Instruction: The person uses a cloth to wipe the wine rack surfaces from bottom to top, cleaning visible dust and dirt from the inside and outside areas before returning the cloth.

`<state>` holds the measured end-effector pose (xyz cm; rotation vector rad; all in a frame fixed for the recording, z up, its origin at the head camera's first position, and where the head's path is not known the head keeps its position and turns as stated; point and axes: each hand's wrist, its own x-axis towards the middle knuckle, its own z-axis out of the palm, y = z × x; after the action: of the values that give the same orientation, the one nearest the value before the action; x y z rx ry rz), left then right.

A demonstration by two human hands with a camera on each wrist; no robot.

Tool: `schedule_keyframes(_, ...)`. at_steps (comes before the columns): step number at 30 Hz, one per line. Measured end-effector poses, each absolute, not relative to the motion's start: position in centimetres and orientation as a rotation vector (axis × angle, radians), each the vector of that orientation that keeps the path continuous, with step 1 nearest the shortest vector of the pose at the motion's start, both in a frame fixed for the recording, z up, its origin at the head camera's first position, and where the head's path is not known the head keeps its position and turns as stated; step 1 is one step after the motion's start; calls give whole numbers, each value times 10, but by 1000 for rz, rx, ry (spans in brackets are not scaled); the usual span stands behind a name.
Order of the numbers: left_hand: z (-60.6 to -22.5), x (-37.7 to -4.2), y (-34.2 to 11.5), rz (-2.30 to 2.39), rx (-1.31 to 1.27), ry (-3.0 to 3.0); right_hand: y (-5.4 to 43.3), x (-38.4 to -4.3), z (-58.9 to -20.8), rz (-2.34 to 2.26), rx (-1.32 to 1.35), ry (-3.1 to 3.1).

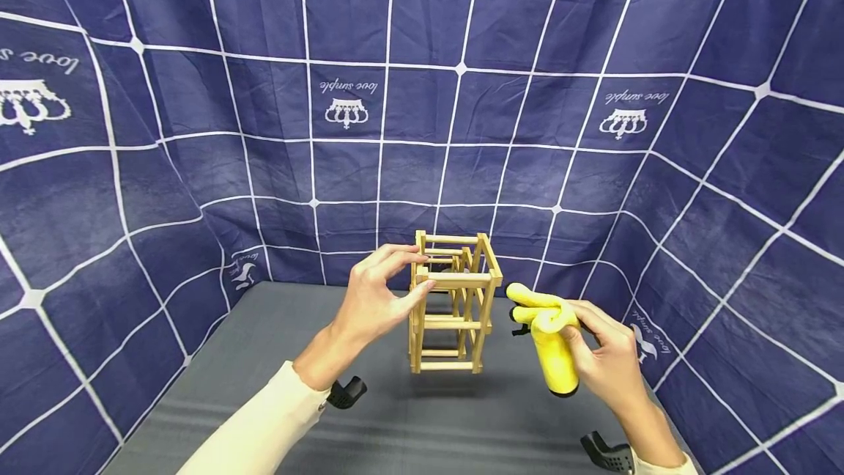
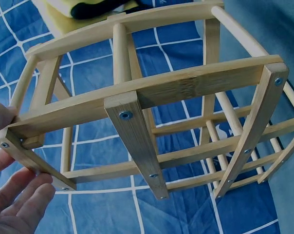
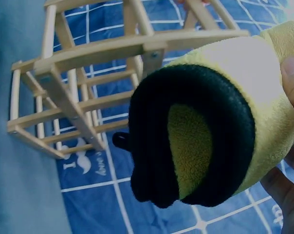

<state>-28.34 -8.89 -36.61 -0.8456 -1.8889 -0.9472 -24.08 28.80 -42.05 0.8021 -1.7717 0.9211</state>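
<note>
On my left, the left grip [image 1: 379, 292] pinches the near left top corner of the wooden rack [image 1: 455, 325], which stands upright on the grey table [image 1: 369, 431]. Right of it, I have the yellow cloth [image 1: 554, 358] aloft, grasped by the right grip [image 1: 603, 358]. I judge it picked up and bundled, but not yet set down.

A wooden rack [image 1: 455, 325] stands upright on the grey surface [image 1: 501, 438].
</note>
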Motion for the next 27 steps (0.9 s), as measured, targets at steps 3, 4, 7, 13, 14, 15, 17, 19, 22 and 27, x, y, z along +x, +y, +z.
schedule_keyframes(3, -366, -282, -93, -984, -859, -1893, 289, -241, -429, 932, 782, -1800)
schedule_keyframes(4, -366, -282, -95, -992, -865, -1892, 289, -241, -431, 933, 775, -1809)
schedule_keyframes(7, -368, -282, -103, -996, -877, -1893, 289, -240, -436, 943, 745, -1855)
schedule_keyframes(13, -369, -285, -122, -1032, -896, -1889, 291, -238, -445, 893, 670, -1946)
schedule_keyframes(14, -369, -286, -126, -1051, -898, -1889, 291, -239, -446, 881, 659, -1960)
schedule_keyframes(15, -369, -286, -129, -1074, -895, -1892, 291, -239, -448, 874, 653, -1969)
schedule_keyframes(17, -369, -288, -135, -1108, -882, -1900, 291, -239, -452, 856, 641, -1980)
schedule_keyframes(19, -370, -289, -140, -1126, -864, -1908, 291, -239, -455, 861, 642, -1970)
schedule_keyframes(22, -372, -291, -145, -1130, -823, -1913, 290, -240, -459, 889, 653, -1947)
schedule_keyframes(27, -381, -284, -144, -998, -735, -1828, 287, -242, -464, 909, 641, -1957)
